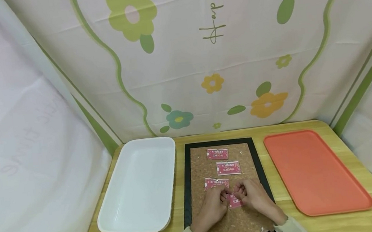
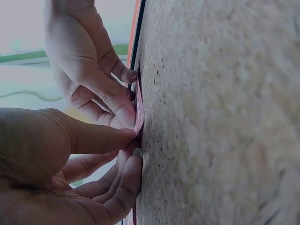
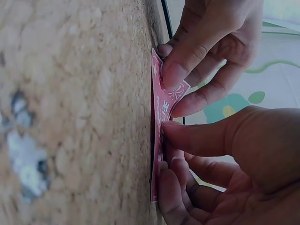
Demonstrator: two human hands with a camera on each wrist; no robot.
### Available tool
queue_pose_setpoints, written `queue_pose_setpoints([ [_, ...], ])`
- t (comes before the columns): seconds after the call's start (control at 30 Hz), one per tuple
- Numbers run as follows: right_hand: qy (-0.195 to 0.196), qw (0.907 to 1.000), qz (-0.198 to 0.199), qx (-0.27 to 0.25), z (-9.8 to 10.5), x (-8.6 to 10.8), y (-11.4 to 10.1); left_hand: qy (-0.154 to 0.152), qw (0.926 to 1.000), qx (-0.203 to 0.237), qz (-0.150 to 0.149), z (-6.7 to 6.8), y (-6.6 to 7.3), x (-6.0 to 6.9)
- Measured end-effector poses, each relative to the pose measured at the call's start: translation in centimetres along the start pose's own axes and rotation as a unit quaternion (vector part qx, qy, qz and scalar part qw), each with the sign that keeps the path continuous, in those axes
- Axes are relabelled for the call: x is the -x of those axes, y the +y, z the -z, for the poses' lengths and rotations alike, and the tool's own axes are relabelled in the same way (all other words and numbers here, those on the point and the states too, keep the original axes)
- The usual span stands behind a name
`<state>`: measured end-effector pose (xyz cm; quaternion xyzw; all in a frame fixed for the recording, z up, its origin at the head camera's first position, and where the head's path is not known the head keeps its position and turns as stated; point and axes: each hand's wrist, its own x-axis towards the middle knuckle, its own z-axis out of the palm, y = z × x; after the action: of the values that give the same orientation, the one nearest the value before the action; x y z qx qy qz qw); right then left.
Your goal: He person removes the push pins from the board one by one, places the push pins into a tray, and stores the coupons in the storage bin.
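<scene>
A pink and white printed coupon (image 1: 234, 201) lies against the cork board (image 1: 231, 222), lowest in a staggered column of similar coupons. My left hand (image 1: 213, 203) pinches its left part; in the right wrist view the left thumb (image 3: 176, 75) presses the face of the coupon (image 3: 161, 105), whose corner lifts off the cork. From the other side my right hand (image 1: 255, 196) pinches the coupon near its upper edge, thumb and fingers close to the left fingertips. Whether a pin sits between the fingers is hidden. In the left wrist view the coupon (image 2: 139, 110) shows as a thin bent edge.
Above are a top coupon (image 1: 217, 154), a middle coupon (image 1: 228, 168) and a partly covered coupon (image 1: 215, 183), each with a small pin-like spot. Blurred silvery bits (image 3: 28, 164) are on the cork. A white tray (image 1: 136, 189) stands left, an orange tray (image 1: 318, 172) right.
</scene>
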<state>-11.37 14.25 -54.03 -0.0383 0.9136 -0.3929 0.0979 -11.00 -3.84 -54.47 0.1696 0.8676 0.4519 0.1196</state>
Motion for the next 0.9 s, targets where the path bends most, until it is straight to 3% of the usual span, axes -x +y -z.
queue_pose_setpoints([
  [0.17, -0.036, 0.9985, 0.014, -0.039, 0.2, 0.2, 0.4, -0.009, 0.9998, 0.011, 0.011, 0.0, 0.0, 0.1],
  [0.3, -0.051, 0.9964, 0.018, -0.066, 0.4, 0.4, 0.6, -0.005, 1.0000, 0.000, 0.001, -0.1, -0.1, 0.0],
  [0.53, -0.038, 0.9956, 0.010, -0.085, 0.5, 0.3, 0.7, -0.006, 0.9999, -0.012, -0.009, -0.1, -0.1, 0.1],
  [0.73, -0.016, 0.9960, 0.008, -0.087, 1.0, 0.4, 0.7, 0.003, 0.9997, 0.021, -0.011, 0.1, -0.1, 0.3],
  [0.9, 0.001, 0.9953, 0.017, -0.096, 1.8, 0.2, 0.4, 0.019, 0.9987, 0.045, -0.016, 1.1, 0.1, 0.3],
])
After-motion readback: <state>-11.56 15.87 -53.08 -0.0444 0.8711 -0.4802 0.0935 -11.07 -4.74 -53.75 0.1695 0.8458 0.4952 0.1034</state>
